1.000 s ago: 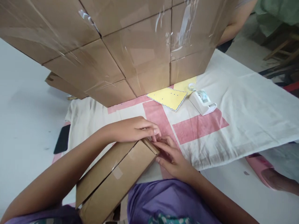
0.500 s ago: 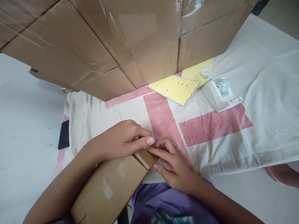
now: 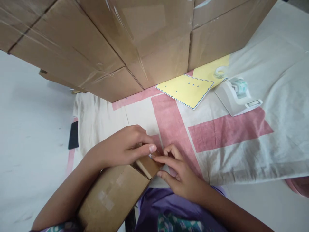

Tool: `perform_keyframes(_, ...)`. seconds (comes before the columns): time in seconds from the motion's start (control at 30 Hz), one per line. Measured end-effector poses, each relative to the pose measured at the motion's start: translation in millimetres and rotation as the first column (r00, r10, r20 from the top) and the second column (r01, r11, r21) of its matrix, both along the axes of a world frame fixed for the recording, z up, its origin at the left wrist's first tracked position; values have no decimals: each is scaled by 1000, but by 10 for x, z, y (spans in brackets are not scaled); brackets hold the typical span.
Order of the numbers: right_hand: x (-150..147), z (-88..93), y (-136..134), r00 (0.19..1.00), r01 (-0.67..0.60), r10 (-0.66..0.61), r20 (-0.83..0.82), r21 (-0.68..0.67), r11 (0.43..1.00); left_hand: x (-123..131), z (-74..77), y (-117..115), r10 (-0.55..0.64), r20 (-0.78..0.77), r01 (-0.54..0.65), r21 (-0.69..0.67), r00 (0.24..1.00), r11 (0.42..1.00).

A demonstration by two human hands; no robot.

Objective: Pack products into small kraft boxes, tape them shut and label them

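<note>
Head view: left hand (image 3: pixel 130 143) and right hand (image 3: pixel 180 175), half-curled, touch the cardboard box (image 3: pixel 116 195) (whether gripping, I cannot tell).

A pale, greyish-white floor (image 3: pixel 31 145) fills the left side, marked with a few small dark specks and a soft shadow toward the far end. The same pale tone shows at the near right, below the hem of a whitish cloth (image 3: pixel 287 138). That cloth, patterned with broad pink bars, spreads from left of the middle to the far right, creased and rippled, over a surface it hides. The far right corner is a darker grey, its details too little shown to tell. The light is soft, with faint shadows.
</note>
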State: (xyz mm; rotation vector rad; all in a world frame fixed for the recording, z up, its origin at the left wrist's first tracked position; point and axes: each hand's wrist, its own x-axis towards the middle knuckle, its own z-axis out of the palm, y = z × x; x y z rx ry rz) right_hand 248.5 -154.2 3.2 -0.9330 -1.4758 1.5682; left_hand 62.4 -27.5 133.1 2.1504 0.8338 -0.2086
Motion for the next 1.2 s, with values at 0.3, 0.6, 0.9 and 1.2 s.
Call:
perform_keyframes(0.3,14,31,-5,1000,5,-5,30,23,1000,-18,-13,1,-2,-20,1,-28,1000,1000)
perform_keyframes(0.6,24,13,35,990,119,-125,58,91,989,-75,0,-27,46,19,-47,21,999,999)
perform_keyframes(0.9,155,169,661,938,-342,309,158,271,900,-147,1,-63,68,174,-84,87,982,993)
perform_keyframes(1.2,-214,211,1165,799,-591,585,137,355,724,-401,87,-141,285,264,-350,246,922,904)
